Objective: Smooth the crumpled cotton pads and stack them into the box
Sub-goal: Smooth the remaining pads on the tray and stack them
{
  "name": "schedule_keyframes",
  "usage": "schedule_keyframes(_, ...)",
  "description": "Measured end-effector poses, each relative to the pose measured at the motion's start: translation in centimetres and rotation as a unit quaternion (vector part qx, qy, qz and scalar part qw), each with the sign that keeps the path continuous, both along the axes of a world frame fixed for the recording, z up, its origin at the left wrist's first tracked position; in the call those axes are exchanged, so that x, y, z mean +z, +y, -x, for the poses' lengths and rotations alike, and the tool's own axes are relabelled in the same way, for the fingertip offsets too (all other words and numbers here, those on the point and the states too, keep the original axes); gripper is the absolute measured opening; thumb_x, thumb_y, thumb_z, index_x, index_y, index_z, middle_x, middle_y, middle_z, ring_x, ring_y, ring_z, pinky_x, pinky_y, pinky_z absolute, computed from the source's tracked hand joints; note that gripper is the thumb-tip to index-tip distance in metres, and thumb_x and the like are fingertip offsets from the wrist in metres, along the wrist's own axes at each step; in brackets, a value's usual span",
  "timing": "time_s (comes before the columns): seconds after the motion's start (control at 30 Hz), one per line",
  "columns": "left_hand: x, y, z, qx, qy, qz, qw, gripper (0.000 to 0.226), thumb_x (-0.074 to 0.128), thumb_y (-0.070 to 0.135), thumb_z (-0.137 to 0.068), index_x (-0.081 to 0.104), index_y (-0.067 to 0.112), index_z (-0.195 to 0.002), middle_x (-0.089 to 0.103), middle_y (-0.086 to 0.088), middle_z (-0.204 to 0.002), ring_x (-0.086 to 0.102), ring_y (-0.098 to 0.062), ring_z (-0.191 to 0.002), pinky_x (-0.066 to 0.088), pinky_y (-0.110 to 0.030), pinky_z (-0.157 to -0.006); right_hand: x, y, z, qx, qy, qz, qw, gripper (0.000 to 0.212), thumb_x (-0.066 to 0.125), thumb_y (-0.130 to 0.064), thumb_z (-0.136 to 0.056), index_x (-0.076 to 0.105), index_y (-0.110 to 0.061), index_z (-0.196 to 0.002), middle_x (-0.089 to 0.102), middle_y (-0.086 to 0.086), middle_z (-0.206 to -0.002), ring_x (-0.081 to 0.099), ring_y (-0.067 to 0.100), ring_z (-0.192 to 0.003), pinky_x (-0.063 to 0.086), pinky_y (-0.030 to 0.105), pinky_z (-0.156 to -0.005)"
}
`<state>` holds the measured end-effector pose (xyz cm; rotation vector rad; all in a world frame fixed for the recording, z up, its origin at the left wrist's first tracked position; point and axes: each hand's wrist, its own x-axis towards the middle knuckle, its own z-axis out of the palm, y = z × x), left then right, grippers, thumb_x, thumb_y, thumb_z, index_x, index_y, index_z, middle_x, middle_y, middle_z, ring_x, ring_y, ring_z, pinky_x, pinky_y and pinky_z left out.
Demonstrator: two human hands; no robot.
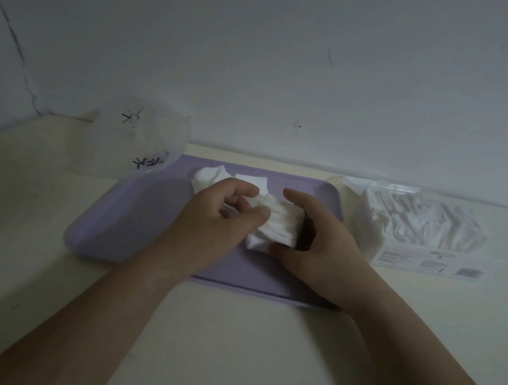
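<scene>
**A:** Which step was it?

**B:** Smoothing. The left hand [221,210] and right hand [316,245] both held one crumpled pad [279,224] between them. Fingers and thumbs were curled onto its two ends, just over the tray [236,270]. The pad looked wrinkled, not flat yet.

**A:** What did the next move call for?

**B:** My guess: ease the ends apart, press it flat, then carry it to the box. It's soft cotton, so a hard tug would likely stretch or tear it.

**A:** Where was the box?

**B:** The lavender box [122,214] sat just left of the left hand. I couldn't tell whether it was touching the tray or part of it, and I saw no opening from where I stood.

**A:** Counts?

**B:**
- Two hands.
- One held pad; possibly more were bunched in it, couldn't tell.
- Two loose on the tray beyond the left hand: a left loose pad [208,175] and a right loose pad [252,181], just beside each other.
- One tray and one box.
- One clear bag [138,136] with black marks, beyond and left of the left hand.
- One wrapped pack [418,225] of white cotton, right of the right hand.

Everything was on the bench [242,351].
</scene>
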<state>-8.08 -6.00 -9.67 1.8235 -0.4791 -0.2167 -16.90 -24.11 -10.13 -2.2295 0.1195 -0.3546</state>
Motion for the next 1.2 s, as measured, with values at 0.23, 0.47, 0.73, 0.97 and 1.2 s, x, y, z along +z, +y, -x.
schedule_keyframes(0.23,-0.9,-1.6,0.3,-0.004,-0.069,-0.063,0.996,0.032,0.062,0.043,-0.099,0.062,0.030,-0.128,0.068,0.013,-0.117,0.066,-0.010,-0.091,0.052,-0.029,-0.083,-0.2,1.3,-0.4,-0.008,0.028,-0.014,0.999,0.091,0.084,-0.034,-0.083,0.033,-0.031,-0.158,0.049,-0.010,-0.145,0.055,0.006,-0.128,0.041,0.018,-0.107)
schedule_keyframes(0.47,-0.8,-1.5,-0.1,0.005,-0.025,-0.017,1.000,0.028,0.057,0.036,-0.103,0.062,0.031,-0.130,0.065,0.010,-0.105,0.063,-0.009,-0.068,0.049,-0.023,-0.054,0.0,0.9,-0.6,0.007,0.032,-0.045,0.998,0.063,0.083,-0.016,-0.083,0.052,-0.026,-0.137,0.066,-0.014,-0.119,0.065,-0.004,-0.102,0.050,0.012,-0.088)
schedule_keyframes(0.73,-1.1,-1.8,0.1,-0.032,-0.097,-0.050,0.994,0.016,0.055,0.034,-0.104,0.070,0.029,-0.106,0.073,0.008,-0.089,0.067,-0.006,-0.077,0.053,-0.025,-0.068,-0.2,1.1,-0.6,0.034,0.050,-0.008,0.998,0.058,0.065,-0.003,-0.092,0.043,-0.027,-0.140,0.062,-0.010,-0.118,0.061,-0.012,-0.095,0.043,0.005,-0.078)
schedule_keyframes(0.97,0.1,-0.6,-3.4,0.077,-0.145,-0.124,0.979,0.022,0.057,0.014,-0.100,0.072,0.023,-0.114,0.072,-0.005,-0.112,0.069,-0.030,-0.106,0.052,-0.034,-0.089,0.0,0.0,-0.8,-0.115,-0.031,-0.064,0.991,0.042,0.076,-0.019,-0.087,0.052,-0.033,-0.117,0.059,-0.025,-0.099,0.056,-0.025,-0.079,0.040,-0.003,-0.069)
schedule_keyframes(1.2,1.6,-2.9,-7.5,0.008,-0.155,-0.291,0.944,0.042,0.064,0.027,-0.096,0.059,0.021,-0.138,0.062,-0.004,-0.140,0.060,-0.027,-0.124,0.047,-0.036,-0.106,-0.1,-0.5,-0.8,-0.163,-0.051,-0.122,0.978,0.056,0.076,-0.020,-0.089,0.054,-0.025,-0.140,0.056,-0.028,-0.104,0.055,-0.015,-0.091,0.042,-0.001,-0.071)
